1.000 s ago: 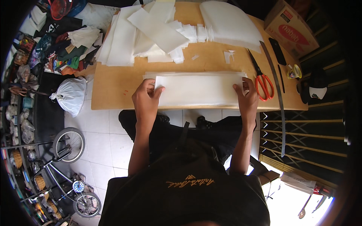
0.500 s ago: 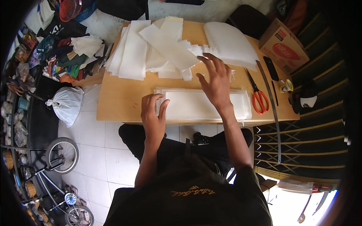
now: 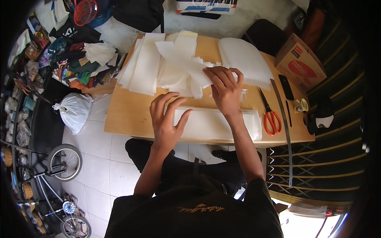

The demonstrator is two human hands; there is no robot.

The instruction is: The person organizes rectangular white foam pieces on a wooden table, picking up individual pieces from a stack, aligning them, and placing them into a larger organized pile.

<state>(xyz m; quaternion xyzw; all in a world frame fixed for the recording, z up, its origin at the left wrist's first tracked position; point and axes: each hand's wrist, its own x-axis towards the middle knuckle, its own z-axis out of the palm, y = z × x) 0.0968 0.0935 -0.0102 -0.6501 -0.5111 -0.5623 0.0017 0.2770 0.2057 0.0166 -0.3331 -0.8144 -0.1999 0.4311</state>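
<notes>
Noted left hand point(image 3: 166, 126) with fingers point(image 3: 158, 106) spread wide, thumb well apart, nothing between, at left end of near stack of pale strips point(image 3: 212, 123). Could not tell touch from hover there. Saw right hand point(image 3: 226, 92) half curled at near right end of loose diagonal strip point(image 3: 180, 59); could not tell pinch from mere reach. Found near stack lying lengthwise along near edge of table point(image 3: 127, 115), with uneven layers at right end. Found loose strip farther off, slantwise atop scattered strips point(image 3: 149, 65).

Judged strips light, thin, springy rather than limp; probably slick face to face, apt to slide or cling in pairs. Guessed easily creased under hard pinch. Favoured light hold at short ends: near right corner for loose strip, both ends at once for stack, to keep edges even. Placed orange-handled scissors point(image 3: 272, 122) just right of stack, apart from both hands.
</notes>
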